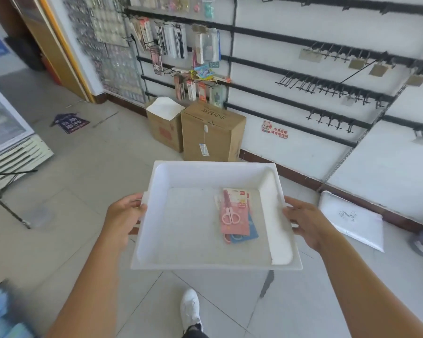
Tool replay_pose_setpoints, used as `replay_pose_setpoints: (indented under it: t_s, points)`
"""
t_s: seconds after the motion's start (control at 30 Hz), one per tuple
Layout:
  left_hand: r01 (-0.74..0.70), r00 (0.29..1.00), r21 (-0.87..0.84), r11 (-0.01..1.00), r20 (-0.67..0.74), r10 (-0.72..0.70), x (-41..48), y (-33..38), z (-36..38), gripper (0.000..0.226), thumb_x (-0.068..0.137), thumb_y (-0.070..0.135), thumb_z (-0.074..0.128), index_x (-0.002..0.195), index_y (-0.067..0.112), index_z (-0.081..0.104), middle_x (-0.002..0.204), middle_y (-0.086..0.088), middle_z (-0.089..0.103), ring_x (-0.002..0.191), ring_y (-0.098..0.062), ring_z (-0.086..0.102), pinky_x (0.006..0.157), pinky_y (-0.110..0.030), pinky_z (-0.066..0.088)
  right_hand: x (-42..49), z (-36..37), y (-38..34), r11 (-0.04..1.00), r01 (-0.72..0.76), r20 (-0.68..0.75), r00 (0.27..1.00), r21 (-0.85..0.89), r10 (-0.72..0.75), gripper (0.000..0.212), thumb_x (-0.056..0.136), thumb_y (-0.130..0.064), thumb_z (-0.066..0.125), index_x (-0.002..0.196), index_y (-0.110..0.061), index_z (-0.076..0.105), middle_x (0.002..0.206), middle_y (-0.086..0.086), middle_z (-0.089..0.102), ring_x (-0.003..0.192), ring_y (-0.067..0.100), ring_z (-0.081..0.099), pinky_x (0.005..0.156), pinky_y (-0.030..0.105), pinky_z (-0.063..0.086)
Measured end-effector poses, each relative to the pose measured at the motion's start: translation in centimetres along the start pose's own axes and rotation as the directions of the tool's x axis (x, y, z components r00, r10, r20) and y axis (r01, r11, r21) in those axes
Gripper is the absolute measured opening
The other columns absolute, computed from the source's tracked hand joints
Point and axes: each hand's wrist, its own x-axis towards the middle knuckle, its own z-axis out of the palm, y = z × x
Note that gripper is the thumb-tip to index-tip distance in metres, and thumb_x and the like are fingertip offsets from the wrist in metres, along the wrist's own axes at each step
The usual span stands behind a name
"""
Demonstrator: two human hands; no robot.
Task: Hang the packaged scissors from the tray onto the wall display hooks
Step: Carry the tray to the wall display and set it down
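I hold a white plastic tray (188, 176) level in front of me, above the floor. My left hand (123, 215) grips its left rim and my right hand (305, 220) grips its right rim. In the tray's right half lies a pink packaged pair of scissors (235, 211), stacked on a blue package (250, 231) that peeks out beneath it. The wall display hooks (327, 87) are black prongs on horizontal rails on the white wall ahead and to the right; most of them hang bare.
Two cardboard boxes (211, 132) stand on the floor against the wall ahead. Hooks at upper left carry hanging goods (171, 42). A white flat bag (354, 220) lies on the floor at right. A refrigerator (7, 132) stands left. My white shoe (189, 308) shows below.
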Motion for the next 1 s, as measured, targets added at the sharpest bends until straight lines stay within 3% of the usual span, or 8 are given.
replay_pose_setpoints:
  t_s: [0.2, 0.3, 0.4, 0.6, 0.73, 0.87, 1.0]
  points:
    - [-0.015, 1.0, 0.019, 1.0, 0.014, 0.015, 13.1, 5.9, -1.7, 0.033, 0.091, 0.005, 0.065, 0.116, 0.025, 0.069, 0.109, 0.003, 0.073, 0.086, -0.027, 0.067, 0.071, -0.041, 0.058, 10.0, 7.0, -6.2, 1.0, 0.009, -0.024, 1.0, 0.018, -0.008, 0.038, 0.098, 0.0, 0.053, 0.128, -0.018, 0.069, 0.115, 0.012, 0.075, 0.097, 0.029, 0.069, 0.084, 0.043, 0.057]
    - [-0.045, 0.999, 0.042, 0.998, -0.012, 0.045, 18.8, 8.9, -2.0, 0.03, 0.091, 0.006, 0.065, 0.113, 0.026, 0.069, 0.109, 0.003, 0.073, 0.095, -0.031, 0.07, 0.085, -0.049, 0.058, 14.6, 10.3, -9.4, 1.0, 0.029, -0.041, 0.999, -0.001, -0.029, 0.038, 0.098, 0.0, 0.053, 0.126, -0.021, 0.07, 0.108, 0.009, 0.076, 0.095, 0.028, 0.069, 0.084, 0.043, 0.057]
    - [-0.059, 0.998, 0.045, 0.997, -0.034, 0.06, 23.7, 11.2, -1.7, 0.03, 0.092, 0.006, 0.063, 0.114, 0.026, 0.069, 0.105, 0.009, 0.071, 0.096, -0.032, 0.07, 0.089, -0.052, 0.057, 19.2, 13.1, -12.1, 0.999, 0.041, -0.061, 0.997, -0.011, -0.041, 0.037, 0.1, -0.003, 0.052, 0.123, -0.024, 0.071, 0.104, 0.007, 0.075, 0.091, 0.026, 0.068, 0.082, 0.042, 0.055]
    - [-0.041, 0.996, 0.043, 0.998, -0.082, 0.044, 34.9, 14.9, 0.0, 0.031, 0.093, 0.006, 0.062, 0.119, 0.021, 0.069, 0.105, 0.003, 0.073, 0.09, -0.029, 0.07, 0.074, -0.041, 0.058, 30.2, 17.4, -17.5, 0.998, 0.055, -0.055, 0.997, -0.029, -0.056, 0.033, 0.1, -0.008, 0.052, 0.119, -0.024, 0.074, 0.111, 0.006, 0.077, 0.1, 0.029, 0.069, 0.094, 0.052, 0.054]
    - [-0.042, 0.993, 0.043, 0.998, -0.107, 0.047, 43.3, 18.1, 2.2, 0.029, 0.093, 0.006, 0.062, 0.117, 0.02, 0.068, 0.104, 0.003, 0.072, 0.089, -0.029, 0.068, 0.081, -0.046, 0.057, 38.5, 19.2, -21.7, 0.999, 0.049, -0.029, 0.998, -0.008, -0.05, 0.03, 0.101, -0.009, 0.055, 0.117, -0.024, 0.074, 0.108, 0.004, 0.077, 0.1, 0.028, 0.07, 0.087, 0.047, 0.056]
    - [-0.089, 0.988, 0.041, 0.995, -0.122, 0.093, 51.2, 21.6, 4.6, 0.025, 0.092, 0.011, 0.064, 0.112, 0.025, 0.07, 0.11, -0.002, 0.072, 0.083, -0.023, 0.065, 0.068, -0.036, 0.052, 46.1, 20.8, -26.0, 0.999, 0.052, -0.033, 0.998, 0.004, -0.052, 0.032, 0.1, -0.011, 0.056, 0.127, -0.022, 0.07, 0.114, 0.001, 0.076, 0.108, 0.029, 0.069, 0.088, 0.046, 0.056]
    - [-0.093, 0.991, 0.047, 0.995, -0.092, 0.097, 58.3, 25.0, 6.8, 0.025, 0.091, 0.013, 0.065, 0.112, 0.025, 0.071, 0.114, -0.003, 0.071, 0.093, -0.028, 0.067, 0.068, -0.039, 0.051, 52.1, 22.4, -30.1, 0.999, 0.028, -0.107, 0.994, 0.024, -0.026, 0.029, 0.101, -0.013, 0.055, 0.123, -0.022, 0.072, 0.115, 0.002, 0.074, 0.105, 0.027, 0.069, 0.084, 0.044, 0.056]
